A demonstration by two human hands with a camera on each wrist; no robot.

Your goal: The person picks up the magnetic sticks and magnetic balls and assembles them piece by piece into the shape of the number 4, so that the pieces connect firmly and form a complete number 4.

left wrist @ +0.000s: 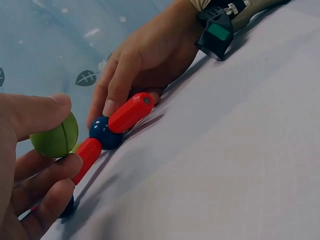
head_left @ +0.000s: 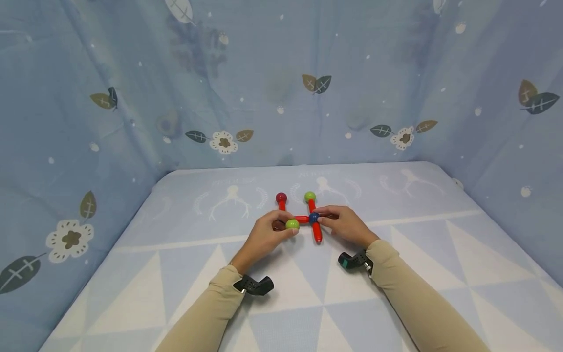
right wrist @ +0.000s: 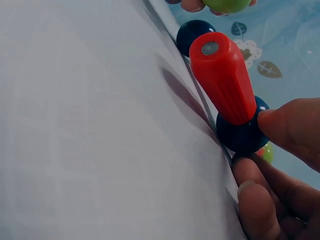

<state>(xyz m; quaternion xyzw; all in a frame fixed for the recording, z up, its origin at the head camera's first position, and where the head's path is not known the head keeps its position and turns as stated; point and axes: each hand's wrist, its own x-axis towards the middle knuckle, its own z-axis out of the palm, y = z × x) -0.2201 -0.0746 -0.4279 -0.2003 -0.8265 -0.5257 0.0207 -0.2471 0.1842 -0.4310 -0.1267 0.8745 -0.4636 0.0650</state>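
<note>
My left hand (head_left: 265, 235) pinches a light-green ball (left wrist: 56, 137) between thumb and fingers, beside a structure of red rods and balls. The right hand (head_left: 346, 226) pinches a dark-blue ball (head_left: 313, 218) that joins several red rods. One red rod (right wrist: 223, 77) sticks out of that ball toward me, its free end showing a round metal tip. Another rod (head_left: 301, 219) runs left from it, its far end partly behind my left hand. A second dark-blue ball (right wrist: 194, 38) shows in the right wrist view, while the head view hides it.
At the structure's far side, a second green ball (head_left: 310, 196) caps one red rod and a dark-red ball (head_left: 281, 197) caps another. A patterned cloth covers the table (head_left: 299, 313). Blue curtains (head_left: 281, 98) enclose its back and sides. Black devices (head_left: 259, 285) sit on both wrists.
</note>
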